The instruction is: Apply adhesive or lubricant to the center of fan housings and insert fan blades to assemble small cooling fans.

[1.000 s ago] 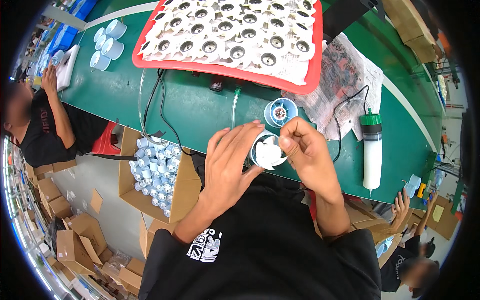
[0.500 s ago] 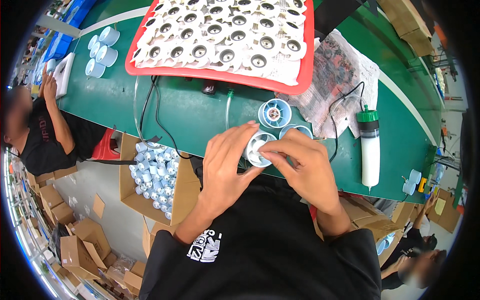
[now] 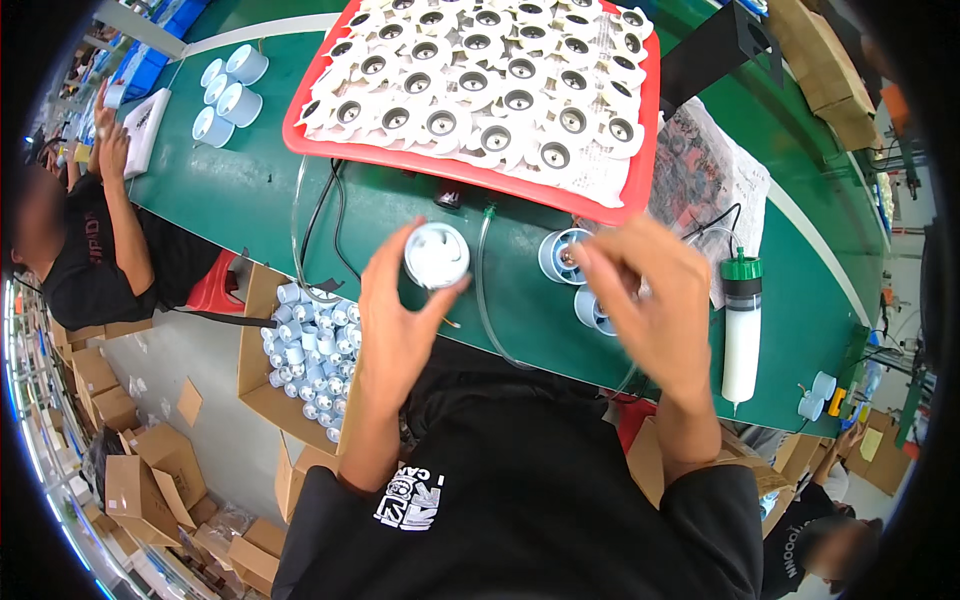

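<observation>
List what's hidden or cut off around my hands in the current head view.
Head view:
- Outer base of the pale cup: turned away, below its rim, in the left hand.
- Right sides of two blue cups: covered by the right hand; contact cannot be told.
- Far edge of the red tray: mostly cut off by the picture's top.

Red plastic tray (image 3: 460, 175): far edge cut off by top border.
Two pale-blue round plastic housings (image 3: 550, 262): partly behind bare right hand (image 3: 655, 300); contact unclear.
Black-shirted co-worker (image 3: 75, 255) at left: head blurred.
</observation>
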A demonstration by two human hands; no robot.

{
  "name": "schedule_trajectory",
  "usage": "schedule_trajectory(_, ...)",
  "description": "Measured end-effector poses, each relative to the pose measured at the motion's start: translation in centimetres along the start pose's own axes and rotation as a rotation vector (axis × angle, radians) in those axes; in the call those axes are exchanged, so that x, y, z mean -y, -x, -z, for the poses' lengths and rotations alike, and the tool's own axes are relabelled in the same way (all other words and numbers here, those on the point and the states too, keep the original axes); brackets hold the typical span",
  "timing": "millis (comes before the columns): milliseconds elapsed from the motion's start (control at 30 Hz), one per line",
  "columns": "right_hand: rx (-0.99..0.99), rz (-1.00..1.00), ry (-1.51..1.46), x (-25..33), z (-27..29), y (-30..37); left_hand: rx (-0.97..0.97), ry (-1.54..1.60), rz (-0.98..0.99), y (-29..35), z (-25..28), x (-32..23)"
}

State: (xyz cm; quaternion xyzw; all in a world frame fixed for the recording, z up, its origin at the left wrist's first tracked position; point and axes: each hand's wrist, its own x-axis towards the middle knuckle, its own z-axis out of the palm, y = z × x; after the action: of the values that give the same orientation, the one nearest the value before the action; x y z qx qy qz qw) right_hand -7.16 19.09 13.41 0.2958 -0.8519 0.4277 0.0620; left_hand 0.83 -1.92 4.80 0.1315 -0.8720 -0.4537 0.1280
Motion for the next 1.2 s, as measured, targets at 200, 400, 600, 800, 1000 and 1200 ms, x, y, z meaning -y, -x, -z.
schedule_trajectory(200,0.160,0.333,0.402,-3.1,-0.4,-3.2,-0.224,-0.162,-0.212,0.0,-1.0,-0.3)
schedule_trajectory(400,0.234,0.459,0.763,-1.9,-1.3,-4.9,-0.060,0.114,-0.441,3.4,-4.8,-2.4)
schedule_trajectory(600,0.255,0.612,0.887,-2.5,-1.3,-5.0,0.110,0.006,-0.363,0.6,-7.6,-3.4)
schedule_trajectory(800,0.081,0.794,0.632,-3.7,0.4,-2.7,0.150,0.009,-0.342,0.6,-7.6,-3.1)
schedule_trajectory(1000,-0.065,1.025,0.555,-4.6,0.1,-0.1,0.041,0.181,-0.269,2.0,-6.0,-2.8)
schedule_trajectory(1200,-0.022,0.628,0.146,-3.3,0.1,2.8,0.074,0.325,-0.264,1.2,-5.1,-3.0)
